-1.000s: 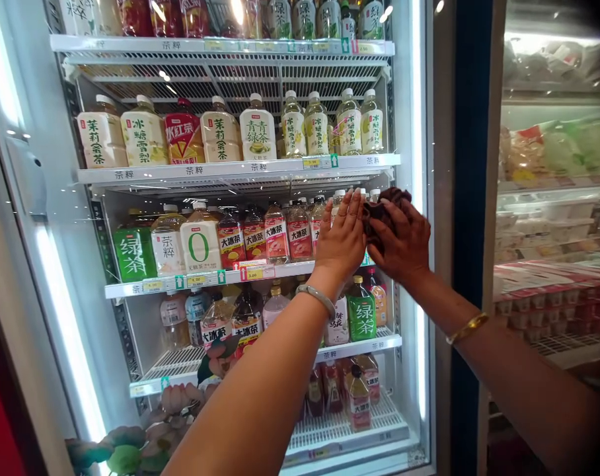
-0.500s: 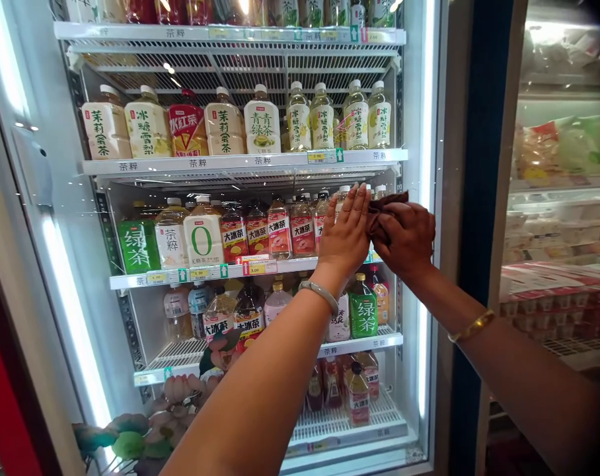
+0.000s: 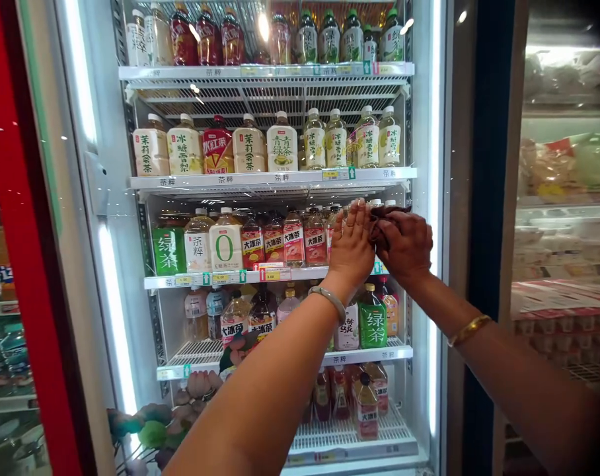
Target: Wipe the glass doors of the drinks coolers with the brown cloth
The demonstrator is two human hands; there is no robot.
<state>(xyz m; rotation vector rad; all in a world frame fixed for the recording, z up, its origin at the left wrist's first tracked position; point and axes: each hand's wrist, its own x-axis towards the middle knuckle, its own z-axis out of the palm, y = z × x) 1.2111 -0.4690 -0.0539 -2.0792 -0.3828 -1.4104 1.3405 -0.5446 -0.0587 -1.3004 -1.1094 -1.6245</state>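
Note:
My left hand (image 3: 353, 248) lies flat with its fingers stretched upward against the glass door of a lit drinks cooler. A grey bangle (image 3: 330, 301) circles that wrist. Right beside it, my right hand (image 3: 408, 243) grips a bunched dark brown cloth (image 3: 386, 215) up against the glass. The right wrist carries a gold bracelet (image 3: 471, 329). Behind the glass at hand height, red-labelled iced tea bottles (image 3: 293, 239) line a shelf, some hidden by my hands. A green tea bottle (image 3: 372, 318) stands on the shelf below.
Rows of bottles (image 3: 281, 142) fill the upper shelves. Artificial-looking lotus flowers and leaves (image 3: 154, 433) show at the lower left. A red panel (image 3: 25, 218) borders the left side. To the right, past a dark post (image 3: 488, 198), are shelves of packaged food (image 3: 558, 291).
The view has shifted, so the cooler sits further right and lower, with more of the left side showing. My hands stay close together on the glass, the right still holding the cloth.

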